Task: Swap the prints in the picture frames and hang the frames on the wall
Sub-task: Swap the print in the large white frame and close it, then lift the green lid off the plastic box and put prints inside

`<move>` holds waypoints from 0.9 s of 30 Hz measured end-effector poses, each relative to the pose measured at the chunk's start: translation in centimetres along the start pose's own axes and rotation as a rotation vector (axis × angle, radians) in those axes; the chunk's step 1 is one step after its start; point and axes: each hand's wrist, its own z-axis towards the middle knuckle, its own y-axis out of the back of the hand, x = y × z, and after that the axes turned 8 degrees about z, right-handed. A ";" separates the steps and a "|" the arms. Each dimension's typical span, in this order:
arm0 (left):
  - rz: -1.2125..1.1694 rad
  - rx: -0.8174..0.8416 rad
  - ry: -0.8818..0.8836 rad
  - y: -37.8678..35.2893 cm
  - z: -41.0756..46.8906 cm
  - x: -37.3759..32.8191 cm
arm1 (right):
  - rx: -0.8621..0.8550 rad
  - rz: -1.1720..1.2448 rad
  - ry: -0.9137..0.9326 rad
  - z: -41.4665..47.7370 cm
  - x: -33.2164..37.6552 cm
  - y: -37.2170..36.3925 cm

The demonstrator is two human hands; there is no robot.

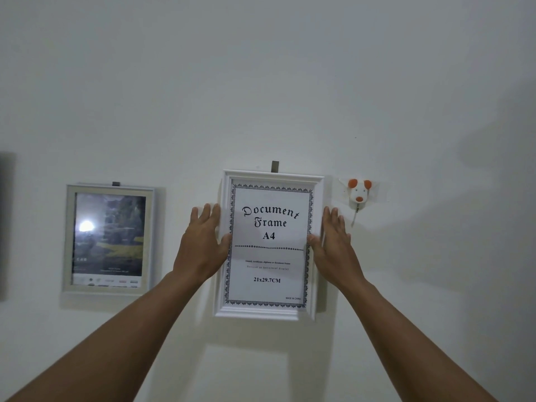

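On the wall (261, 82), white document frame (268, 256) held at both sides.
Left hand (203, 242) and right hand (333, 245) flat, fingers straight, pressing its side edges.

plain off-white painted wall (261, 82) | white moulded rectangular picture frame (261, 311) | its white paper print (268, 272), black lacy border + black gothic lettering | pale grey flat picture frame (69, 242) w/ dark landscape print (116, 216), yellow-green patches | lil white mouse-shaped wall hook (359, 194), orange ears and nose
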 end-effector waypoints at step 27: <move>-0.089 0.481 0.039 -4.6 -26.0 1.7 | 0.546 -0.214 -0.533 -24.1 -3.4 -3.9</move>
